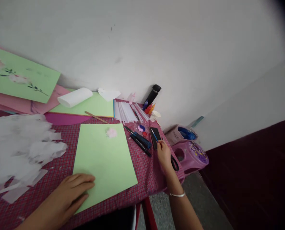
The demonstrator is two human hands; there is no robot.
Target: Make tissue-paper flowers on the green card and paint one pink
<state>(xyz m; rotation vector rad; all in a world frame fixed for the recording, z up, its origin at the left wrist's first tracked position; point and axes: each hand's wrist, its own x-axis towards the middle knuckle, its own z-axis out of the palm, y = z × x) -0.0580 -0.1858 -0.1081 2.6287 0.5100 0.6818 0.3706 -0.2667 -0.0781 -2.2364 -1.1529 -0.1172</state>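
Note:
My left hand lies with its fingers spread on the lower left corner of a light green sheet. A small pale pink painted bloom shows near the sheet's top. To the right, my right hand pinches a thin blue paintbrush, its tip over a dark rectangular slab. Between the sheet and the slab lie dark pens. Blue-violet paint and red paint sit just beyond them.
White paper scraps cover the left of the checkered tablecloth. Along the wall are a paper roll, white strips, paint bottles and a black flask. Black scissor handles lie near the right edge, beside a purple stool.

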